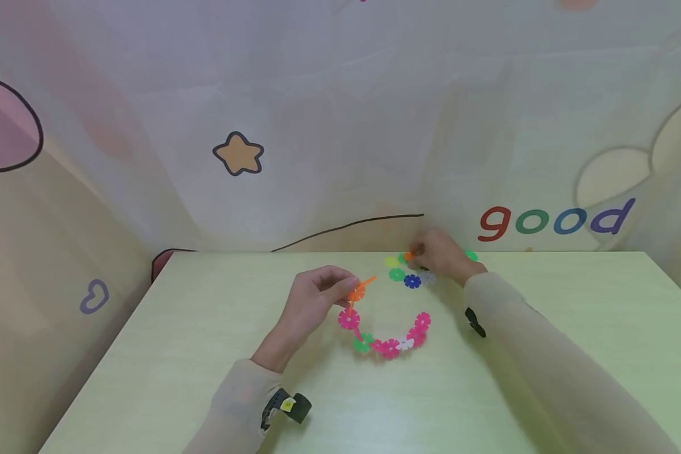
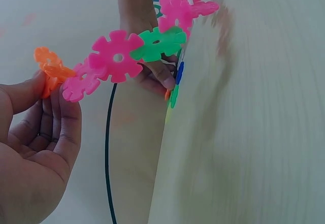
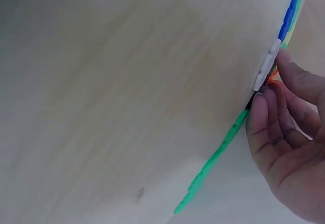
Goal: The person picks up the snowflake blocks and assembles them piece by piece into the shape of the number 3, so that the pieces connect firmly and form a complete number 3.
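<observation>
My left hand (image 1: pixel 349 289) pinches an orange snowflake disc (image 1: pixel 356 292) at one end of a curved chain (image 1: pixel 390 347) of pink, green and white discs, which trails down onto the pale green table (image 1: pixel 204 353). In the left wrist view that hand (image 2: pixel 51 89) holds the orange disc (image 2: pixel 48 67), and the chain (image 2: pixel 116 57) hangs away from it. At the table's far edge my right hand (image 1: pixel 417 254) reaches into a small pile of loose discs (image 1: pixel 412 281). Its fingertips (image 3: pixel 256 107) close on an orange piece (image 3: pixel 274 74) beside a white disc (image 3: pixel 266 66) and a green one (image 3: pixel 213 158).
A printed cloth backdrop with a star (image 1: pixel 238 153) and the word "good" (image 1: pixel 556 221) hangs right behind the table's far edge. Bare tabletop spreads to the left, right and front of the discs. Black wrist straps (image 1: pixel 286 407) sit on both sleeves.
</observation>
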`<state>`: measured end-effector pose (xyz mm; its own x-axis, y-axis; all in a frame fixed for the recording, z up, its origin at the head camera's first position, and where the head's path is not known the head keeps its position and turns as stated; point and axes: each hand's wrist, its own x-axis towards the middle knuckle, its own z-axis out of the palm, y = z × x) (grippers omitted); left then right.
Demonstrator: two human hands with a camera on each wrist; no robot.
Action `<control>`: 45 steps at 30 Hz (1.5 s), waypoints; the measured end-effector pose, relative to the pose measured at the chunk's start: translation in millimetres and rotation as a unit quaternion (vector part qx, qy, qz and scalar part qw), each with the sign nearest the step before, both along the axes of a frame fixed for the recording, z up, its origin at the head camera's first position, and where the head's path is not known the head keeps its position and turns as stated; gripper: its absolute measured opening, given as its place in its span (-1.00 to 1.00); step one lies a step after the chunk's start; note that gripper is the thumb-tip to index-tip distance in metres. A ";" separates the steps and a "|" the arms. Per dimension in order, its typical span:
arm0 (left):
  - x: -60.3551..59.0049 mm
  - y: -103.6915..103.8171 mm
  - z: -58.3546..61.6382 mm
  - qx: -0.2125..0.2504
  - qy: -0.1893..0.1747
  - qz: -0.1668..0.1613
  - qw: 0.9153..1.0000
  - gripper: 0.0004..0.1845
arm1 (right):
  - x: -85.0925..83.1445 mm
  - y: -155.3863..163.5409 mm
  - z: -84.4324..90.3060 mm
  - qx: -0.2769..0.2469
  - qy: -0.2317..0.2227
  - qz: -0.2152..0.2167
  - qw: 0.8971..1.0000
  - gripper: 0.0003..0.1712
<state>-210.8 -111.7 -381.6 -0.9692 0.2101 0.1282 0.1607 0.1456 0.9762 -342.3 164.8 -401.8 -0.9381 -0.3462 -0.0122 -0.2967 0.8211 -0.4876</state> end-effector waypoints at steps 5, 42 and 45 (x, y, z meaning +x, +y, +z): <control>-1.0 1.3 -0.8 0.000 -0.001 -0.002 1.000 -0.84 | 1.0 4.5 -2.4 -0.004 -0.012 -0.013 1.000 -0.69; 0.8 2.3 0.1 0.005 0.000 0.016 1.000 -0.83 | 116.8 -29.7 42.0 -0.420 -0.021 0.008 0.907 -0.75; 0.7 3.1 1.0 0.005 -0.001 0.017 1.000 -0.83 | 117.6 -29.9 42.2 -0.420 -0.024 0.009 0.907 -0.74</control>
<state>-210.1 -108.6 -380.6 -0.9758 0.1765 0.1288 0.1546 0.1408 0.9779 -224.7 134.9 -359.5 -0.9375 -0.2676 0.2226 -0.2688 0.1499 -0.9515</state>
